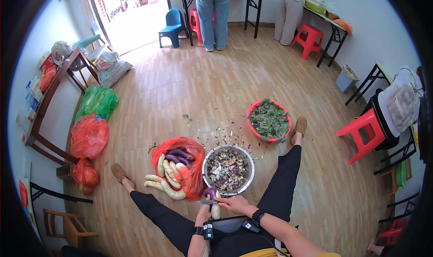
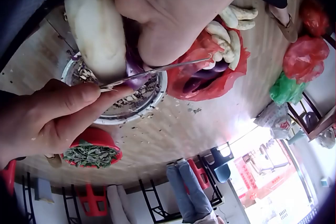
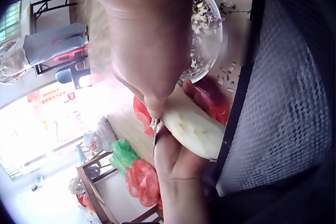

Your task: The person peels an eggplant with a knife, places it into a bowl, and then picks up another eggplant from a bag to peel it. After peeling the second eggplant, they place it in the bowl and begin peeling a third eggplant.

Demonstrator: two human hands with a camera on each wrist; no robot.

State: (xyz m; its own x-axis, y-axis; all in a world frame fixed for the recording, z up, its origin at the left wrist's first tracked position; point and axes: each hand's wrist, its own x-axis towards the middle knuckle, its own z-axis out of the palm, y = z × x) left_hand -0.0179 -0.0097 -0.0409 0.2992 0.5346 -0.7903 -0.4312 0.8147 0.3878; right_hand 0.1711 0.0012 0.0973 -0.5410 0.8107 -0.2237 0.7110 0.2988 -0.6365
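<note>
My left hand (image 1: 204, 213) grips a mostly peeled eggplant (image 2: 94, 35), pale along its length, with purple skin (image 1: 210, 192) showing at the far side. My right hand (image 1: 237, 204) holds a knife (image 2: 178, 65), its thin blade lying across the eggplant near the fingers. Just beyond the hands stands a metal basin (image 1: 251, 178) of chopped white and purple pieces. To its left, an opened red plastic bag (image 1: 194, 176) holds purple eggplants (image 1: 180, 155); several peeled ones (image 1: 173, 193) lie in its mouth and spill onto the floor.
A red basin (image 1: 288, 133) of leafy greens sits by my right foot. Scraps dot the wooden floor around the metal basin. Green (image 1: 97, 101) and red bags (image 1: 89, 135) stand along the left wall. People are at tables at the back and right, near red stools (image 1: 309, 36).
</note>
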